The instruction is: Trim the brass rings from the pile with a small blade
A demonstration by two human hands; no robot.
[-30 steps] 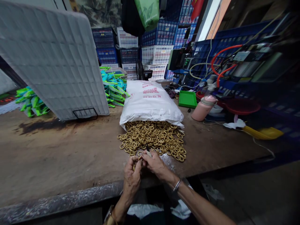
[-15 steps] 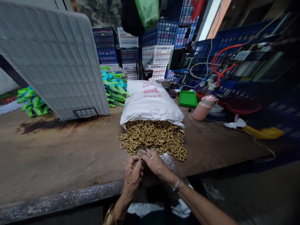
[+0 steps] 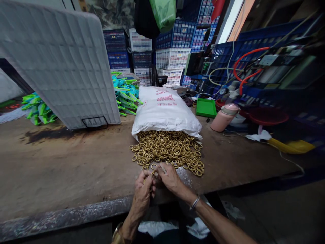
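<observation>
Close to the front edge of the table, my left hand pinches a gold-coloured ring between thumb and fingers. Facing it, my right hand is closed on a small slim tool with a pale grey blade-like part; its exact kind is too small to tell. The fingertips of both hands meet at the ring. A single ring lies just beyond them. Behind it, a heap of gold rings spills from the mouth of a white printed sack lying flat.
On the left stands a tall white quilted panel in a black wire stand, beside green and blue plastic pieces. To the right are a green tray, a pink bottle and a machine with red hoses. Crates are stacked behind.
My right hand has shifted slightly, bringing its fingertips against the ring in my left hand. The loose ring now shows more fully beyond them. The whole view has moved a little.
</observation>
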